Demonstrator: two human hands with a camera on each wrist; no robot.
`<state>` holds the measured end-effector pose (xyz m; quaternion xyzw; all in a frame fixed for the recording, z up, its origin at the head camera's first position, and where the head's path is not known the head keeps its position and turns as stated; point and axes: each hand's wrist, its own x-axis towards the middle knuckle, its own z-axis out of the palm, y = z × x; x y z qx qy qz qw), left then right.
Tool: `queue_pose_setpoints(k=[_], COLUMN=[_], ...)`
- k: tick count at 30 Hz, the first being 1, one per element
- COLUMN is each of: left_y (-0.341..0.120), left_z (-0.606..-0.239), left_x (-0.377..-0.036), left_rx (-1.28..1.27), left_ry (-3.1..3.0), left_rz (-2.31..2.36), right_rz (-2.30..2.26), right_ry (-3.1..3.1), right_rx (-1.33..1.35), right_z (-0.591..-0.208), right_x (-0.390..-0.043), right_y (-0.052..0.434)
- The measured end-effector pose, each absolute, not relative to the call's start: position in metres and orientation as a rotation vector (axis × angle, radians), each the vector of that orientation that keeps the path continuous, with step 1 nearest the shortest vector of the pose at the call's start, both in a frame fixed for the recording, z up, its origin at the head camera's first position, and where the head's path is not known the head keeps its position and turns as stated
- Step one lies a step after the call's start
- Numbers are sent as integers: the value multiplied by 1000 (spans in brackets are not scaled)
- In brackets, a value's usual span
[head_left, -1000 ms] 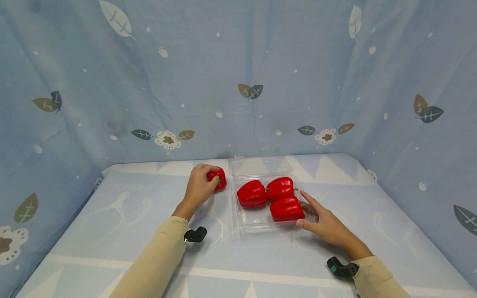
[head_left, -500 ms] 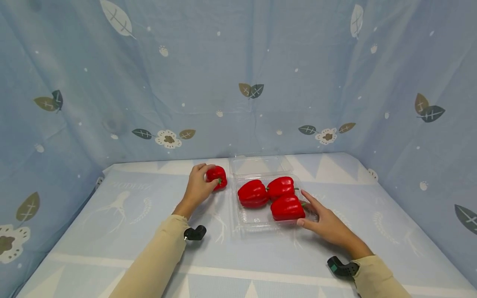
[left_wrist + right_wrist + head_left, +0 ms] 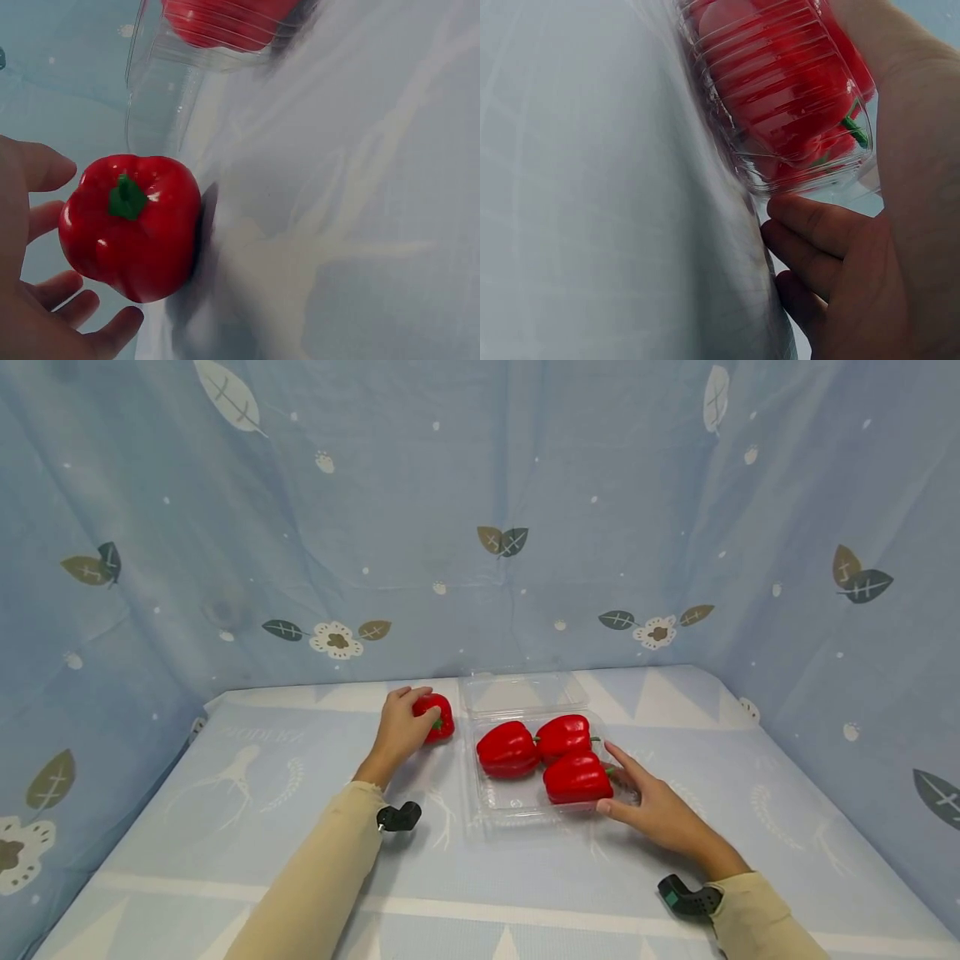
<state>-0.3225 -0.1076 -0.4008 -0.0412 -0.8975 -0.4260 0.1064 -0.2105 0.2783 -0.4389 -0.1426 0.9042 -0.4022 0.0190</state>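
A red bell pepper with a green stem lies on the table, left of a clear plastic clamshell container. My left hand reaches around this pepper; in the left wrist view its spread fingers and thumb stand just off the pepper, with a gap showing. Inside the container are a bell pepper at left, a second bell pepper at back right and a third bell pepper at front right. My right hand rests with spread thumb and fingers against the container's right end.
The container's clear lid lies folded back toward the curtain. Pale blue patterned cloth covers the table. A black wrist device sits at the left cuff, another black wrist device at the right cuff.
My left hand has shifted slightly up and away, its fingers looser around the pepper at left. The right hand, the container and the peppers in it stay in place.
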Motion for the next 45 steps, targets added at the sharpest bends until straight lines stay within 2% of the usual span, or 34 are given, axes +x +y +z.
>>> queue_pose_setpoints(k=[7,18,45], left_y=[-103,-105,-116], left_z=[-403,-401,-401], left_x=[-327,-330,-314], left_rx=[-35,-47,58], left_ry=[-2680,-2772,-2705], left_rz=[-1278,-1275,-1481], right_rz=[-1235,-1225,-1215], right_ry=[2814,2823,2825], right_rx=[-440,-436,-419], right_z=[-440,-439,-437], right_x=[-212,-212,-210], right_y=[278,279,276])
